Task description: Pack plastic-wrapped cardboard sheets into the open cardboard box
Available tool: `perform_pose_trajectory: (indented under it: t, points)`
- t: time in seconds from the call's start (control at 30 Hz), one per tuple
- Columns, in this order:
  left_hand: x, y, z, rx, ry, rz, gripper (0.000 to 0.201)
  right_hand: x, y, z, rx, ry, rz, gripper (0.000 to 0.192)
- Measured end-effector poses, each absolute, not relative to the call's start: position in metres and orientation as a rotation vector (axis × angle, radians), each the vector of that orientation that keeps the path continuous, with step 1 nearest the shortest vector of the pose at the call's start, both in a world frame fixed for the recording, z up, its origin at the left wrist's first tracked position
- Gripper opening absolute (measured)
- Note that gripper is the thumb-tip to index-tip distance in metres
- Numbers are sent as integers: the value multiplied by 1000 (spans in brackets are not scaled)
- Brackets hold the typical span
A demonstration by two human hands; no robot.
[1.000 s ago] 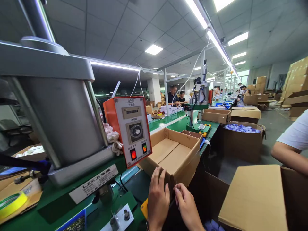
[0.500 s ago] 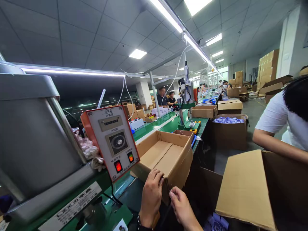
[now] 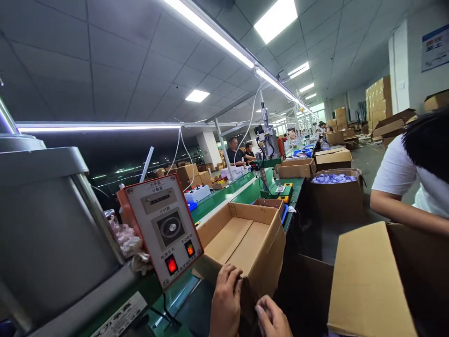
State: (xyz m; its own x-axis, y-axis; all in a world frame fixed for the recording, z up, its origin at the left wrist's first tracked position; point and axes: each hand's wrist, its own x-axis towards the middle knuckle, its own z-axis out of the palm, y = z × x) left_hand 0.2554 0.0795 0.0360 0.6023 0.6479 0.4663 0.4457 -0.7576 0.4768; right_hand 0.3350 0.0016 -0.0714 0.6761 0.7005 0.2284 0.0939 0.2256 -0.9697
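Note:
An open, shallow cardboard box (image 3: 269, 255) lies in front of me, its inside bare with a seam along the floor. My left hand (image 3: 226, 297) is closed over the box's near edge, fingers curled across the rim by the near corner. Just right of that corner and lower, my right hand (image 3: 272, 318) is closed in a pinch against the box's side. What the pinching fingertips hold, if anything, is too small to make out. Both wrists are cut off by the lower frame edge.
Left stands an orange-edged control box (image 3: 171, 229) with lit switches, beside a large grey machine (image 3: 59, 224). A press (image 3: 268, 154) stands on the green bench farther on. To the right, a person in a white sleeve (image 3: 393, 164) leans over a carton (image 3: 368, 281).
The view has tilted up slightly, so the box and hands appear lower. My left hand still holds the rim and my right hand still pinches near the corner.

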Motion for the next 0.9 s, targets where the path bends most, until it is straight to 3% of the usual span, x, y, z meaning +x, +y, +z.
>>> perform_pose_trajectory:
  t: [0.17, 0.3, 0.4, 0.53, 0.6, 0.7, 0.9]
  points:
    - [256, 68, 43, 2576, 892, 884, 22, 360, -4, -43, -1318, -784, 427, 39]
    - [274, 51, 46, 2562, 990, 935, 18, 390, -7, -3, -1437, -949, 318, 51]
    - [291, 36, 49, 2523, 1042, 1000, 23, 404, -7, 18, -1519, -1150, 264, 44]
    - [297, 23, 50, 2463, 966, 988, 32, 412, -12, 17, -1588, -1280, 247, 25]
    - [290, 21, 47, 2391, 829, 939, 48, 411, -13, 11, -1611, -1320, 228, 15]
    - [277, 28, 35, 2188, 881, 1078, 66, 406, -8, 5, -1651, -1312, 175, 22]
    - [254, 76, 3, 1675, 1333, 1391, 57, 409, -8, 6, -1567, -1336, 3, 32]
